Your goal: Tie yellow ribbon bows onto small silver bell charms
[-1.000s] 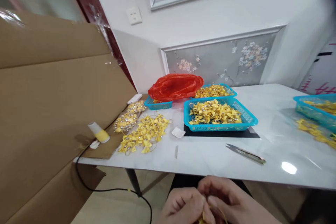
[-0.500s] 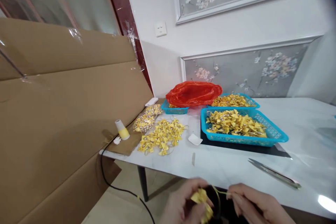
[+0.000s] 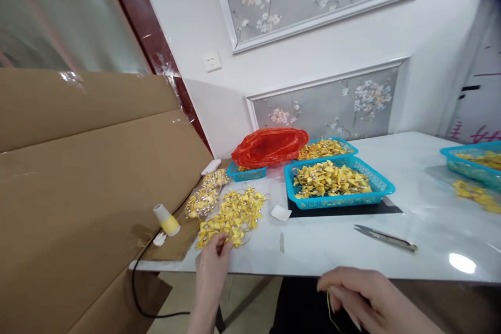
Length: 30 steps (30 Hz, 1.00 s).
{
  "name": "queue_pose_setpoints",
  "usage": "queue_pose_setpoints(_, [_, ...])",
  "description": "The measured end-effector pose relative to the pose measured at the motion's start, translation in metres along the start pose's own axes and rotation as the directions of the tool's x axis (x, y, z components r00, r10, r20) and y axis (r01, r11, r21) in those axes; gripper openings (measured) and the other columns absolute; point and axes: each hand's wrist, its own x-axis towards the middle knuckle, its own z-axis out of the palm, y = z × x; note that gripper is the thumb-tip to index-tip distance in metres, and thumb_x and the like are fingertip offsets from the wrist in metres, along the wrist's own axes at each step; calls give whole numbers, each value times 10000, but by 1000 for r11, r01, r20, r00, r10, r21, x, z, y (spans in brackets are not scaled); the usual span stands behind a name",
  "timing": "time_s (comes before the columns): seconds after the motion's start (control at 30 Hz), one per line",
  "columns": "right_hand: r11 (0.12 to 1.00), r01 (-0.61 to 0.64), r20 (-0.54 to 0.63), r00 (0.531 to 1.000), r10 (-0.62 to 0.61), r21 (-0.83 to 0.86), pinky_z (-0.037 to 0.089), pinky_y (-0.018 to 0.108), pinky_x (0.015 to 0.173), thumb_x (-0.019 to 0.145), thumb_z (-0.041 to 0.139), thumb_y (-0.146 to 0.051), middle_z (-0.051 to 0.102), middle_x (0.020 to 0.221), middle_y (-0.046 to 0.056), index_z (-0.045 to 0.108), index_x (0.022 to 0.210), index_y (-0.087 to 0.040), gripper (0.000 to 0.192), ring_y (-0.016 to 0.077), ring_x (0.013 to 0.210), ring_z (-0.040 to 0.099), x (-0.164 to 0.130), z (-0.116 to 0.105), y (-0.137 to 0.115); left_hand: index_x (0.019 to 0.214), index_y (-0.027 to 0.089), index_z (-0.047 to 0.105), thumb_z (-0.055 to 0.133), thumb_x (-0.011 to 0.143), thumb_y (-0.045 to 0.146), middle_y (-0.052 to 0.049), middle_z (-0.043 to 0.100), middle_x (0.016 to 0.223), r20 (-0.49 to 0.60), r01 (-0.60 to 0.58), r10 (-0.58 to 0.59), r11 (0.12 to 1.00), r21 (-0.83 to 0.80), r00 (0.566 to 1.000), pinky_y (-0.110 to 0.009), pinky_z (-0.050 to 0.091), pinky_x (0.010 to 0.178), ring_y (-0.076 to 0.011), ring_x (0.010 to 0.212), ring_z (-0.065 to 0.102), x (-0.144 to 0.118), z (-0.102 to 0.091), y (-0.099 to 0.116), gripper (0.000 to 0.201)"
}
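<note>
My left hand (image 3: 213,260) reaches to the near edge of a loose pile of yellow bow-like ornaments (image 3: 238,211) with silvery beads and thin loops. Its fingers are pinched together against the pile. Whatever lies between them is hidden. Low at the right, in front of the table edge, my right hand (image 3: 366,295) is closed with thumb and forefinger on a thin yellow-green cord (image 3: 331,309) that dangles below it. Thread snips (image 3: 385,238) lie on the table beyond this hand.
A blue basket of yellow ornaments (image 3: 385,183) sits on a black sheet, with another basket (image 3: 350,147) and a red plastic bag (image 3: 270,145) behind. At left stand a thread cone (image 3: 168,222) and cardboard (image 3: 97,182). Another blue basket (image 3: 465,166) is far right.
My left hand has moved from near the right hand, where it held a yellow ornament, left and forward to the pile. My right hand keeps its cord, now hanging down. The view has turned right.
</note>
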Motion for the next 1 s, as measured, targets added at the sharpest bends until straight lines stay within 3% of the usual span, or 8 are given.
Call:
queue_pose_setpoints(0.17, [995,-21,-36,999,24,93,436,178,563,987,366,-186,646,650,-33,578,924,-211,223,106,549,578,6,-19,-15,1050,132,660,646,838,211,-97,687,964,-140,-73,87,992,99,986,-508,492,874,-271,858,649,0,3,20,227])
queue_pose_setpoints(0.3, [998,9,-45,999,-6,64,438,162,537,971,414,-153,650,642,-30,567,832,-203,212,97,532,568,11,-29,-26,1100,128,651,599,802,384,-193,621,1169,-252,-148,146,989,13,957,-535,457,880,-347,926,603,-32,1,50,397])
queue_pose_setpoints(0.47, [932,331,-104,932,-347,-146,464,177,629,973,415,-125,556,813,7,618,808,-201,273,98,676,573,11,-28,-33,850,239,713,597,825,475,-24,695,857,17,-216,228,944,-251,974,-264,515,626,-190,718,635,-93,2,107,264])
queue_pose_setpoints(0.57, [858,442,-97,873,-479,-260,458,165,623,974,444,-113,530,811,1,637,857,-215,247,95,685,560,4,-26,-37,753,206,721,604,866,383,8,602,669,418,-21,265,864,-504,869,-221,447,561,-138,605,542,-110,-5,142,240])
queue_pose_setpoints(0.63, [831,473,-83,854,-514,-292,457,151,627,976,466,-111,543,824,-4,622,876,-213,211,85,685,568,-2,-26,-39,711,181,720,613,862,341,17,563,627,525,51,276,850,-525,805,-216,415,559,-124,587,501,-113,-12,156,245])
queue_pose_setpoints(0.77, [779,494,-61,829,-556,-387,442,161,615,996,486,-146,533,808,-7,582,880,-202,161,86,658,547,-15,-27,-41,688,162,720,628,823,271,21,554,609,567,69,270,861,-504,778,-220,385,557,-120,580,472,-116,-21,163,196])
queue_pose_setpoints(0.83, [722,504,-53,802,-595,-473,423,189,593,1007,464,-150,521,789,-1,576,897,-203,165,104,645,521,-19,-26,-41,699,166,721,616,830,241,13,581,630,558,5,296,881,-474,775,-223,392,562,-127,595,500,-119,-22,161,184])
queue_pose_setpoints(1.0, [535,494,1,735,-678,-685,353,260,550,1041,353,-176,500,724,17,555,841,-189,284,155,604,467,-19,-20,-45,762,184,693,504,917,162,-22,664,721,420,-435,534,844,-312,734,-227,456,611,-146,665,619,-126,-19,153,246])
